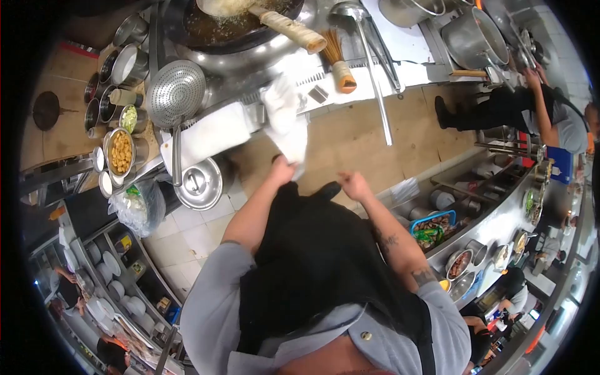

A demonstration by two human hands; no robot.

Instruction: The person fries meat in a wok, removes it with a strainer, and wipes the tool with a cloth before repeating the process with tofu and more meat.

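Observation:
My left hand [284, 169] is closed around the lower end of a white cloth [287, 122], which stretches up to the edge of the stove counter. Apart from the cloth, my right hand [354, 185] hovers in front of my apron, fingers loosely bent and partly apart, with nothing visible in it. Beyond the cloth sits a wok [215, 31] of bubbling oil. A wooden-handled tool [290, 30] reaches across its rim. A bamboo brush [340, 65] and a long ladle [370, 69] lie to the right. On the left are a perforated skimmer [177, 87] and a folded white cloth [209, 134].
Seasoning pots and a bowl of golden fried pieces [120, 152] stand at the left. Below them are a metal lid [200, 184] and a plastic bag [139, 209]. Another person [544, 112] works by large pots [475, 39]. A long counter [494, 231] with bowls runs along the right.

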